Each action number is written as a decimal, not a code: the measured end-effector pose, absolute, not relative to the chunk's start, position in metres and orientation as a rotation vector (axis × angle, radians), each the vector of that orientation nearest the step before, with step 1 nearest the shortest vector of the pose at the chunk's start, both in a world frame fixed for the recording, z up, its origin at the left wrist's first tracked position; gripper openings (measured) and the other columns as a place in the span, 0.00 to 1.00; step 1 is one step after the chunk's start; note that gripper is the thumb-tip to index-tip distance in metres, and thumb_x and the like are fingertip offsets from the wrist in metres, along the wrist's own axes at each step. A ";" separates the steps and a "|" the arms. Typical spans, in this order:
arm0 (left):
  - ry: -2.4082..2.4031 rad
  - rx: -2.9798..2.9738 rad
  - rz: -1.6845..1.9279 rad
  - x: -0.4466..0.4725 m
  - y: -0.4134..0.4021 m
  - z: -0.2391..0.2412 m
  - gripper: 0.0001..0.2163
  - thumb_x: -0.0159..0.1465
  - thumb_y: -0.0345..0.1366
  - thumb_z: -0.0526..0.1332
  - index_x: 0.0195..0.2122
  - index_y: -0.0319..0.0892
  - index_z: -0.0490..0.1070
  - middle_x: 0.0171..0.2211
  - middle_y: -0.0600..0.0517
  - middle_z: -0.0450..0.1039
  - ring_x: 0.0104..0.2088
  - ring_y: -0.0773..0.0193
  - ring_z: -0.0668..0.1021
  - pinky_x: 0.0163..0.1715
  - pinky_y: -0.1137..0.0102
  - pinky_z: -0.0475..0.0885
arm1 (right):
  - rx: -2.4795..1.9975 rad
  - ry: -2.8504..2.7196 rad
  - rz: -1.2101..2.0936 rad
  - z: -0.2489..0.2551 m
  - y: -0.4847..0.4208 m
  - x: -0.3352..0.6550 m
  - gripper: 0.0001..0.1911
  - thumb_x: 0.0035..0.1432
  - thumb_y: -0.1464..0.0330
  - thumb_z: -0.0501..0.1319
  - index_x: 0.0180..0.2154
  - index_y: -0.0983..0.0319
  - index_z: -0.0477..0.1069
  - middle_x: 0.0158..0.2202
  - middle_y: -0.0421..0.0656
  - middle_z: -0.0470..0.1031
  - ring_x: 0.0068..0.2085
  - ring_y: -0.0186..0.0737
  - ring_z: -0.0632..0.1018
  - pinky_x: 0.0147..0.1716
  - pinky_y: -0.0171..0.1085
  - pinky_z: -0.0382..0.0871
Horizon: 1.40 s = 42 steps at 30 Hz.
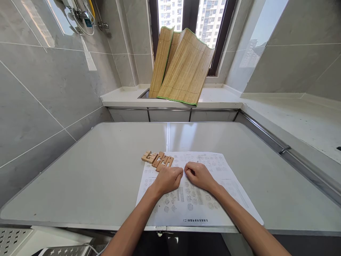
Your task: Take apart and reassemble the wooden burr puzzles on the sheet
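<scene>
A large printed sheet (226,209) with rows of small line drawings lies on the pale folding table. Both hands rest on it as loose fists, knuckles nearly touching. My left hand (169,179) is closed, just below several notched wooden puzzle pieces (160,160). Those pieces lie side by side in a slanting row across the sheet's upper left corner and the bare table. My right hand (199,175) is closed too, resting near the middle of the sheet. Nothing shows in either fist, though the palms are hidden.
The white tabletop (106,177) has a seam down its middle. Behind it, a folded bamboo mat (186,67) leans against the window on a white ledge (122,96). Tiled walls stand on both sides. A white perforated object (16,238) sits below the table's left front edge.
</scene>
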<state>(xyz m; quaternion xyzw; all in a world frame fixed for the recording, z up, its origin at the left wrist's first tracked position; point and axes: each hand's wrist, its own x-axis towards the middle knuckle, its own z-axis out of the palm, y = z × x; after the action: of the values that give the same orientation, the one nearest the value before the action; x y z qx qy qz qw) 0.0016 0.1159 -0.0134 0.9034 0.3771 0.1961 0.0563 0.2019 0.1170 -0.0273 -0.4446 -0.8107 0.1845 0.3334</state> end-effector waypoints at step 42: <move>2.139 1.850 1.124 -0.052 0.162 -0.028 0.12 0.69 0.42 0.57 0.47 0.46 0.77 0.60 0.43 0.70 0.59 0.44 0.71 0.60 0.49 0.66 | -1.169 -2.095 0.537 -0.025 0.116 0.202 0.12 0.58 0.78 0.54 0.27 0.58 0.70 0.27 0.38 0.76 0.28 0.37 0.72 0.31 0.35 0.61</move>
<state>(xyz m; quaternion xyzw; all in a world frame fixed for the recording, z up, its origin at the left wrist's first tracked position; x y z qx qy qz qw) -0.0515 0.1622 -0.0276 0.6070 0.7022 0.3688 0.0493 0.2024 0.1158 -0.0254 -0.4481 -0.8030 0.2057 0.3348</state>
